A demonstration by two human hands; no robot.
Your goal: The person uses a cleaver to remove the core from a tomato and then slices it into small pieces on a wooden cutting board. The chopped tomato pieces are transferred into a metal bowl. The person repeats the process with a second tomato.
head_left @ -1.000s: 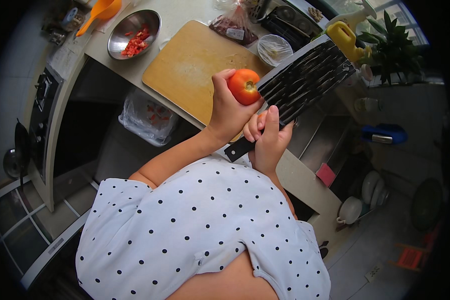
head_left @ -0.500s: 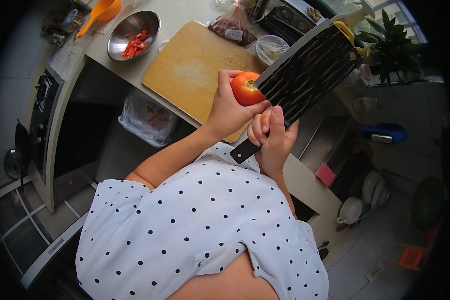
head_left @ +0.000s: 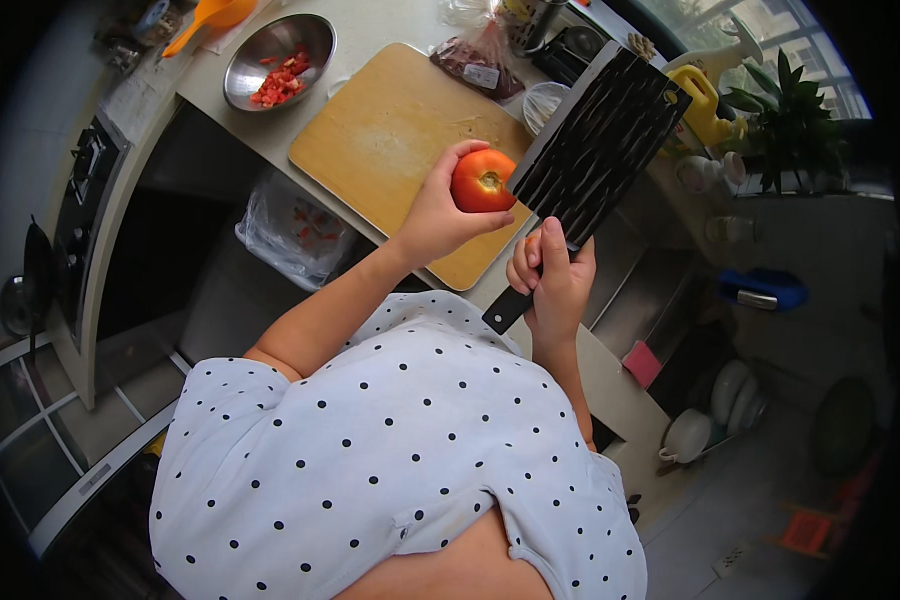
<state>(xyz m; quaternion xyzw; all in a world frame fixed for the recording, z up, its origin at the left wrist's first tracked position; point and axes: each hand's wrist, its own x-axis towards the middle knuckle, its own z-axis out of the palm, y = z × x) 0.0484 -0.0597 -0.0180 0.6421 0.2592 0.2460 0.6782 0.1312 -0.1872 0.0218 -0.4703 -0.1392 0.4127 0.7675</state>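
Note:
Above the near right part of a wooden cutting board (head_left: 370,125), my left hand (head_left: 437,215) grips a whole red tomato (head_left: 484,180), its stem end turned up towards me. Wrapped round the handle of a black-bladed cleaver (head_left: 605,140), my right hand (head_left: 558,282) holds it just to the right of the tomato. The blade is raised and slants up to the right, with its pale cutting edge on the left. Its lower corner appears close to the tomato; whether they touch I cannot tell.
A steel bowl (head_left: 320,40) with chopped red pieces stands left of the board. Behind the board lies a plastic bag of dark red food (head_left: 477,65), beside a film-covered bowl (head_left: 544,103). Below the counter edge hangs a lined waste bin (head_left: 285,245). A sink (head_left: 645,285) lies right.
The cleaver has moved slightly away from the tomato, and its blade stands steeper. My hands are a little farther apart. The tomato has shifted slightly left.

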